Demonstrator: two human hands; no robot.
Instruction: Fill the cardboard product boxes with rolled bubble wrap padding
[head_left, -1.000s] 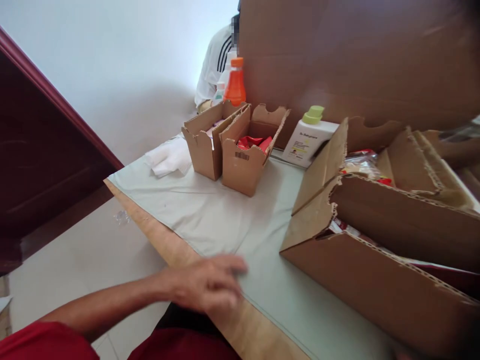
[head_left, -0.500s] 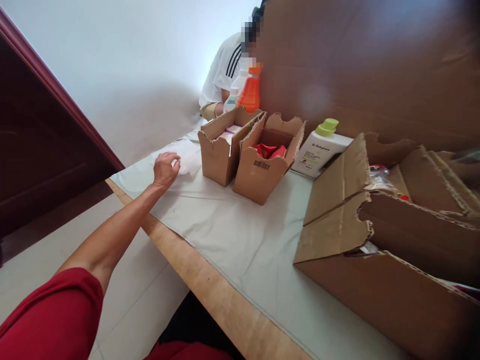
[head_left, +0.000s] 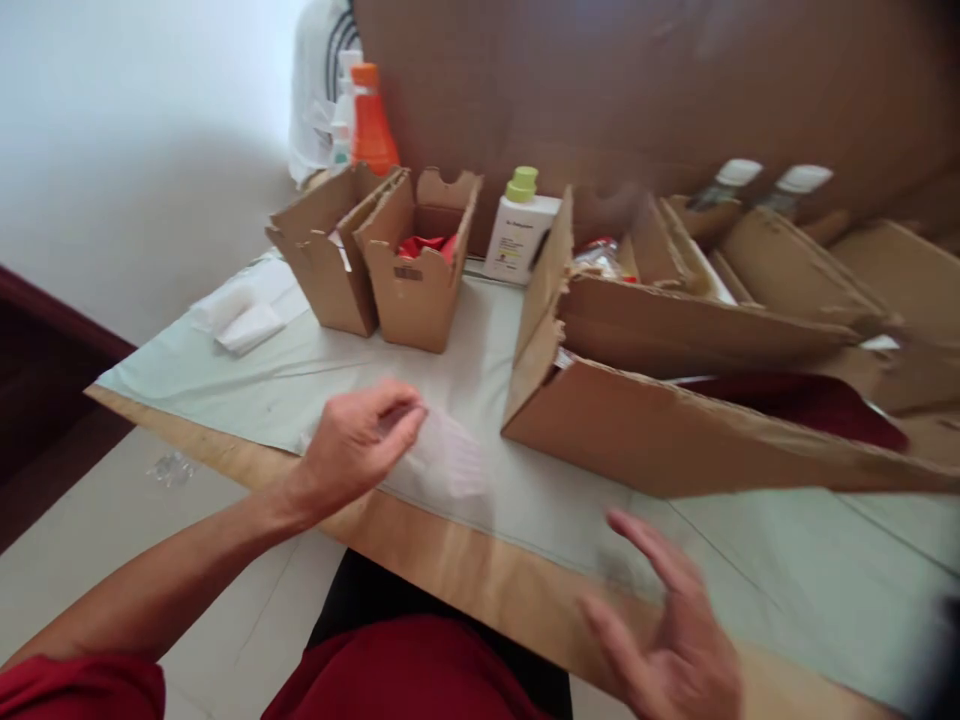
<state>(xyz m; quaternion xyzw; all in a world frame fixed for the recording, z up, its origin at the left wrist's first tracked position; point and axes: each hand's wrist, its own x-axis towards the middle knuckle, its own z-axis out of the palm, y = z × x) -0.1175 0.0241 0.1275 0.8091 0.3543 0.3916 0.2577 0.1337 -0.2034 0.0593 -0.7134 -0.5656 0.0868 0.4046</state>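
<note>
One thin, translucent white glove [head_left: 450, 462] hangs pinched in my left hand [head_left: 358, 440] over the desk [head_left: 465, 570] edge; it looks limp, light, easily torn, so I'd take its cuff. My right hand [head_left: 675, 640] hovers spread, holding nothing.

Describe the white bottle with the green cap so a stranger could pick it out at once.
Start at the tall cardboard sheet standing along the back of the table. At its foot, between two small open boxes on the left and the big torn carton on the right, stands the white bottle. Its light green cap and printed label set it apart from the orange bottle farther back.
</note>
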